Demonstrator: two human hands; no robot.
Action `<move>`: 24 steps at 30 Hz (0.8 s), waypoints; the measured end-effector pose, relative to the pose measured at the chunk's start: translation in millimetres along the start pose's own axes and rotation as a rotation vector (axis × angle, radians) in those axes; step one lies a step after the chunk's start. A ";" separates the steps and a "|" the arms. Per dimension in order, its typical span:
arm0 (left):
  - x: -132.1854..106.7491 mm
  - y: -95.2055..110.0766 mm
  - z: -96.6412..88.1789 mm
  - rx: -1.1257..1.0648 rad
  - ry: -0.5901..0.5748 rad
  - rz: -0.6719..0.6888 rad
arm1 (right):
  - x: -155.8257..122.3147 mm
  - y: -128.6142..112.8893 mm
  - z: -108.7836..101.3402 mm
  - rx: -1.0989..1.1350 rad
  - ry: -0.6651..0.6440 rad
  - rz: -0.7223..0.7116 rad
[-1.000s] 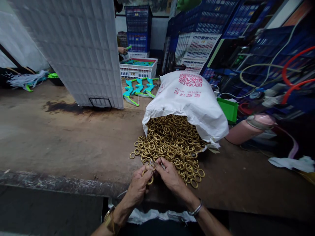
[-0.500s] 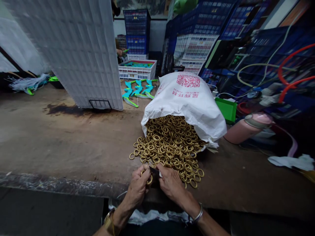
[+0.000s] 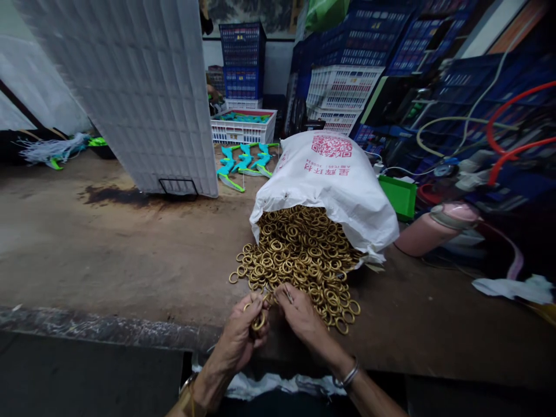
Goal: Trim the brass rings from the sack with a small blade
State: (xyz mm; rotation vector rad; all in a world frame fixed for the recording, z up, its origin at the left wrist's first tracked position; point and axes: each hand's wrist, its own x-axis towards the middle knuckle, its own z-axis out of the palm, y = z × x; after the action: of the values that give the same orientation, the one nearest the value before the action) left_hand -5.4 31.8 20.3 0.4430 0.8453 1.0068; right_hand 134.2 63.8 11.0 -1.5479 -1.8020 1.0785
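A heap of brass rings (image 3: 299, 255) spills from an open white sack (image 3: 330, 179) onto the brown worktable (image 3: 108, 249). My left hand (image 3: 243, 333) is at the heap's near edge, fingers curled round a few brass rings (image 3: 259, 320). My right hand (image 3: 302, 315) is beside it, pinching a thin dark metal piece (image 3: 287, 294) that points up toward the heap. The two hands nearly touch. A bangle is on my right wrist and a watch on my left.
A white ribbed panel (image 3: 143, 92) stands at the back left. Teal and green plastic parts (image 3: 245, 162) lie behind the sack by a white crate (image 3: 243, 124). Stacked blue crates (image 3: 369, 40), a green box (image 3: 399, 194), a pink flask (image 3: 438, 229) and hoses fill the right.
My hands have stayed at the heap's near edge, working the rings. The left hand has dropped slightly with its rings; the right hand's thin piece shows again after being hidden by a dark shape.
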 end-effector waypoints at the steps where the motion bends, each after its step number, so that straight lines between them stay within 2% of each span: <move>1: 0.8 0.2 0.0 -0.026 -0.011 -0.011 | -0.5 -0.9 2.6 0.127 -0.060 0.040; 4: 2.8 0.1 -0.6 -0.061 -0.038 -0.019 | -3.4 -2.9 10.4 0.439 -0.240 0.160; 6: 3.5 -0.4 -1.5 -0.051 -0.042 -0.012 | -4.5 -4.0 14.1 0.544 -0.268 0.190; 8: 3.9 -1.2 -3.0 -0.040 -0.036 -0.015 | -4.1 -4.8 16.1 0.557 -0.224 0.157; 12: 4.9 -4.1 -8.4 -0.056 0.002 -0.040 | -1.2 -3.6 15.2 0.429 -0.044 0.080; 14: 5.6 -5.6 -11.5 -0.078 0.037 -0.048 | -0.8 -2.3 13.7 0.379 -0.001 0.071; 16: 6.0 -6.5 -13.7 -0.103 0.051 -0.049 | -1.7 -2.0 12.8 0.380 -0.015 0.092; 21: 4.0 -5.8 -13.1 -0.105 0.015 -0.009 | -4.6 -5.2 15.2 0.518 -0.183 0.172; 24: 3.0 -5.3 -11.7 -0.068 0.017 0.025 | -3.7 -4.8 15.7 0.502 -0.100 0.177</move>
State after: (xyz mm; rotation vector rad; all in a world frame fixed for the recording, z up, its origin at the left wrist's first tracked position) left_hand -10.9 31.3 8.3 0.3887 0.8200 1.0602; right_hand 119.7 56.5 6.8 -1.3738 -1.3257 1.5729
